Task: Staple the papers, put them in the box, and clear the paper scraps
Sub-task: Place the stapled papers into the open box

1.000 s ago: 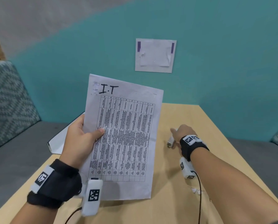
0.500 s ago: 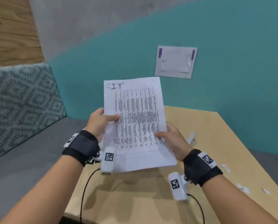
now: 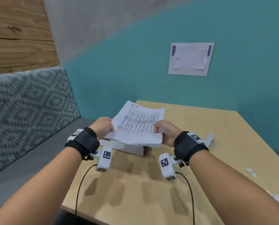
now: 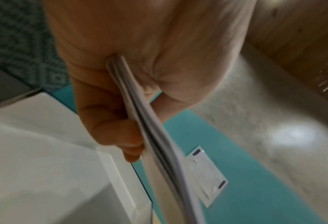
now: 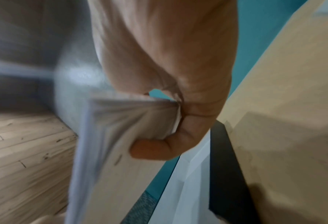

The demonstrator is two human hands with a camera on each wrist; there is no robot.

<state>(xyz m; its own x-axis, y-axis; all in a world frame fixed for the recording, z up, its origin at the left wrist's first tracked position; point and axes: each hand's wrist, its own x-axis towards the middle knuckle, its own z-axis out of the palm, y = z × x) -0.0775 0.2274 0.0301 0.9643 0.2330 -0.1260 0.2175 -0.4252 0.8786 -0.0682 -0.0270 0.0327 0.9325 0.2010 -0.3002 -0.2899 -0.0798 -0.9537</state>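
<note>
Bench: a grey bench seat (image 3: 30,153) with a patterned teal-and-grey knit backrest (image 3: 30,108) is sitting at far left, beside the table.
Left hand: the left hand (image 3: 103,127) is pinching the left edge of the stack, thumb on top and fingers (image 4: 109,121) curled beneath.
Papers: a thick stack of white printed sheets with a table and a handwritten "IT" heading (image 3: 138,125) is being held nearly flat between both hands, just above the box.
Box: a white rectangular cardboard box (image 3: 132,150) is resting on the light wooden table (image 3: 200,143), mostly hidden under the stack; its interior is not visible.
Right hand: the right hand (image 3: 166,132) is gripping the right edge, thumb above and fingers (image 5: 151,150) wrapped under.
Stapler: a white stapler (image 3: 209,140) is lying on the table just beyond the right wrist.
Scraps: small white paper scraps (image 3: 250,172) are lying scattered near the table's right edge, well apart from the box.
Wall: a white sheet taped with purple strips (image 3: 190,59) is hanging on the teal wall.
</note>
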